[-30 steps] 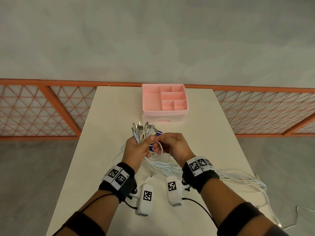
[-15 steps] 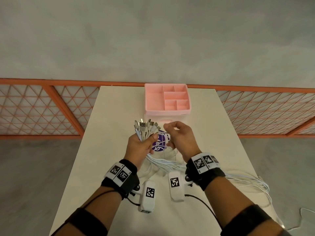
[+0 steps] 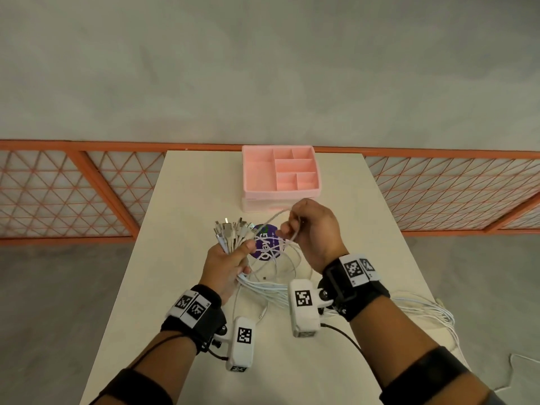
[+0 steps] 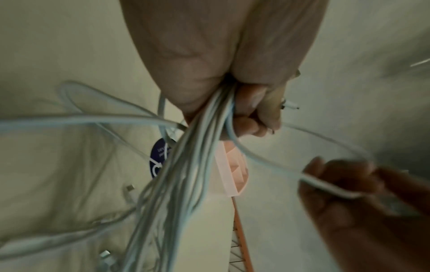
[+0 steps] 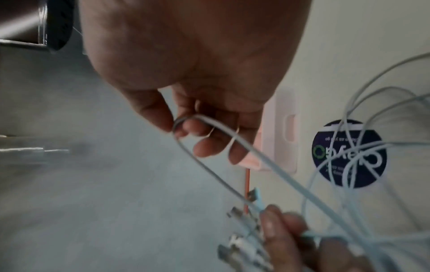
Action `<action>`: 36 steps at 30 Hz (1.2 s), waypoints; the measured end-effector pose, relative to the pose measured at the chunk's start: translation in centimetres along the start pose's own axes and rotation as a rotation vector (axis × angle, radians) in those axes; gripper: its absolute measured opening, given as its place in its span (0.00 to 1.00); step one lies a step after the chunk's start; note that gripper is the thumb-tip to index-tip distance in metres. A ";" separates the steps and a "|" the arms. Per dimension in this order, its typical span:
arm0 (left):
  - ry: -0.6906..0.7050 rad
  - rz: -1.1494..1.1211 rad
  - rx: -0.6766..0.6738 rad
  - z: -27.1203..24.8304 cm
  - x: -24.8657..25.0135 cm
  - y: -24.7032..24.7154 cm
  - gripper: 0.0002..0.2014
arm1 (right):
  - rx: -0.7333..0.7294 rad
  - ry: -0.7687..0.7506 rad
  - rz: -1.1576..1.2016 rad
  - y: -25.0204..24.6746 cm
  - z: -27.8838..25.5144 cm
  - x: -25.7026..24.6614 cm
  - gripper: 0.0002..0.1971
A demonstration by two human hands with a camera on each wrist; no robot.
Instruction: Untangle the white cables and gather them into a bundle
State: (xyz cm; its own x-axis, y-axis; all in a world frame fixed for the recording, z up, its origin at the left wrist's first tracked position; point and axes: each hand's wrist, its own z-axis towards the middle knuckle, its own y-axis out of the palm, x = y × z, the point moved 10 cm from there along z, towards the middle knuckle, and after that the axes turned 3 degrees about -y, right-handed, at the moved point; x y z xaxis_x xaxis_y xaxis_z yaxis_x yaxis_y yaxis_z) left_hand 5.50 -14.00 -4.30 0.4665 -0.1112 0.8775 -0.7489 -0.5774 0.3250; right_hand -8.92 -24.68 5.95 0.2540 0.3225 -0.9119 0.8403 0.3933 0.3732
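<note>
My left hand (image 3: 226, 260) grips a bunch of white cables (image 3: 264, 287) just below their plug ends (image 3: 230, 230), which fan up and away from me. In the left wrist view the strands (image 4: 186, 165) run down out of the fist (image 4: 232, 82). To the right and slightly higher, my right hand (image 3: 311, 229) pinches one white cable (image 3: 277, 217) that loops back to the bunch; its fingers (image 5: 209, 139) curl round the loop (image 5: 232, 147). Loose cable loops lie on the table beneath, over a round purple sticker (image 3: 266, 242).
A pink compartment tray (image 3: 280, 173) stands at the table's far edge, just beyond my right hand. More white cable (image 3: 423, 311) trails over the table's right edge. An orange lattice railing (image 3: 73, 194) runs behind the cream table (image 3: 181, 200).
My right hand has moved up and away from the left hand, drawing one cable out into a loop. The purple sticker has come into view between the hands. The left hand keeps its grip.
</note>
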 end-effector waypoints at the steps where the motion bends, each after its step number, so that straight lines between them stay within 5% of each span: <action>1: 0.008 0.015 0.031 0.2 0.1 -0.3 0.09 | 0.058 0.032 -0.124 -0.9 0.2 0.6 0.07; 3: 0.025 0.068 0.074 0.4 0.0 -0.9 0.09 | 0.090 0.067 -0.673 -2.6 0.6 1.1 0.10; 5: 0.034 0.158 0.078 0.5 -0.3 -0.7 0.11 | -0.066 -0.017 -1.248 -1.3 0.6 1.5 0.25; 7: 0.041 0.224 0.068 0.4 -0.5 0.1 0.13 | -0.238 -0.184 -1.484 1.3 -0.2 2.0 0.28; 9: 0.051 0.244 0.070 0.4 -0.5 0.4 0.13 | -0.340 -0.235 -1.571 3.0 -0.8 3.0 0.20; 12: 0.040 0.245 0.065 0.3 -0.3 0.5 0.15 | -0.324 -0.150 -1.522 3.0 -0.7 3.3 0.13; 16: 0.053 0.158 -0.038 -0.6 0.9 1.7 0.11 | -0.263 -0.235 -1.220 3.9 -0.5 0.4 0.11; 19: 0.096 0.145 -0.074 -0.4 1.8 2.2 0.07 | -0.113 -0.286 -0.922 3.4 -0.3 -2.4 0.10; 23: 0.106 0.213 -0.053 0.3 1.8 2.0 0.18 | 0.078 -0.380 -0.588 2.1 -0.3 -5.5 0.13; 30: 0.052 0.312 0.034 0.5 0.4 -0.1 0.09 | 0.419 -0.406 -0.197 -4.4 -0.2 -7.8 0.14; 32: 0.055 0.318 0.069 0.7 0.4 -0.5 0.09 | 0.501 -0.302 -0.350 -7.0 0.4 -6.7 0.12; 34: 0.057 0.321 0.099 0.7 0.5 -0.6 0.10 | 0.421 -0.104 -0.811 -8.0 1.6 -5.0 0.12; 36: 0.061 0.322 0.088 0.6 0.5 -0.3 0.06 | 0.272 0.063 -1.323 -7.8 1.7 -3.0 0.22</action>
State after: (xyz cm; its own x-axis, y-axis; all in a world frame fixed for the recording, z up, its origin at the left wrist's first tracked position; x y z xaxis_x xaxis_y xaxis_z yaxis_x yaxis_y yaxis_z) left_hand 6.23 -14.40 -4.12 0.1812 -0.2522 0.9506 -0.8087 -0.5882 -0.0020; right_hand -15.43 -30.14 5.46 -0.8291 -0.1209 -0.5459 0.5047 0.2582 -0.8238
